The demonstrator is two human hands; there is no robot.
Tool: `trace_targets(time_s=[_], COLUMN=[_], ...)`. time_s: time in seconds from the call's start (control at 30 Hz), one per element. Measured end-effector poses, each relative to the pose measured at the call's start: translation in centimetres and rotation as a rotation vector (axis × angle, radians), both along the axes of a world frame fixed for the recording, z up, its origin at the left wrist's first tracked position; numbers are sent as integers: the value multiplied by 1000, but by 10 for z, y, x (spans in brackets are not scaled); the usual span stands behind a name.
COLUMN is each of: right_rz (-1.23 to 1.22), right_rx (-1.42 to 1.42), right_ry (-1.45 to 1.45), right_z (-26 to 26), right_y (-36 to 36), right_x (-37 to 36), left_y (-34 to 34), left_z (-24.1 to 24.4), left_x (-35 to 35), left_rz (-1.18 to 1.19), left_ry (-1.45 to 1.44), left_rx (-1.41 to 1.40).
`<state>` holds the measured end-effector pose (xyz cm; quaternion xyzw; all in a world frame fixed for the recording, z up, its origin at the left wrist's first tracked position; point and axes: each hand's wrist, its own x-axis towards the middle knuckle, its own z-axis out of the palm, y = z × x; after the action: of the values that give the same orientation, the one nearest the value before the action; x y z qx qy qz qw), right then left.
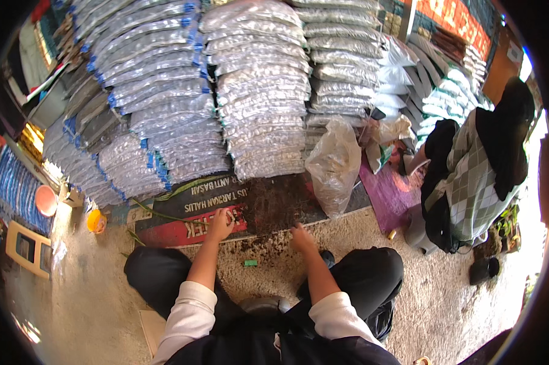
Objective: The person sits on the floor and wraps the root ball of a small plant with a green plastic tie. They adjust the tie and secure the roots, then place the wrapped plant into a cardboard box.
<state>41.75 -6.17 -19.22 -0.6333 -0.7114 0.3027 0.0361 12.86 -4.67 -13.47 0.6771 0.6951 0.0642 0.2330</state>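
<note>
My left hand (221,225) is over a printed sheet (178,228) laid on the floor, its fingers curled around the end of a long green plant stem (174,218). The stem trails off to the left across the sheet. My right hand (302,239) is blurred near the sheet's front edge, above scattered dark soil (260,242); whether it holds anything cannot be made out. More soil covers the sheet (274,200) between and beyond the hands. A small green piece (250,263) lies on the rough floor between my knees.
Tall stacks of filled clear plastic bags (265,100) stand ahead. A large translucent bag (333,169) sits at the sheet's right. Another person (466,182) sits at right by a purple sheet (388,196). At left are an orange cup (96,221) and a beige plastic stool (28,248).
</note>
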Motion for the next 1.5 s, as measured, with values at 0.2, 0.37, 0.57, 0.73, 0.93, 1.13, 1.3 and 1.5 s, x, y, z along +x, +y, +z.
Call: trace_targets(time_s=[0.2, 0.37, 0.57, 0.73, 0.93, 1.13, 1.3, 1.5], right_rz=[50, -121, -617, -564, -133, 8, -316, -836], right_rx=[-180, -199, -125, 273, 418, 322, 428, 549], right_ry=[58, -52, 206, 333, 104, 106, 444, 660], right_z=[-3, -50, -70, -77, -62, -88, -94, -65], right_y=[10, -15, 1, 70, 148, 185, 194, 201], right_x=[-39, -34, -30, -80, -144, -127, -109, -64], left_y=[31, 3, -2, 17, 40, 52, 47, 43], left_z=[-32, -94, -126, -160, -155, -128, -138, -138], left_x=[19, 39, 71, 82, 66, 59, 42, 37], left_rz=[70, -20, 777, 1156, 1253, 1286, 1370, 1466], left_ry=[-81, -231, -539, -920, -1178, -1174, -1291, -1327], left_rx=[-95, 89, 147, 255, 394, 353, 369, 382])
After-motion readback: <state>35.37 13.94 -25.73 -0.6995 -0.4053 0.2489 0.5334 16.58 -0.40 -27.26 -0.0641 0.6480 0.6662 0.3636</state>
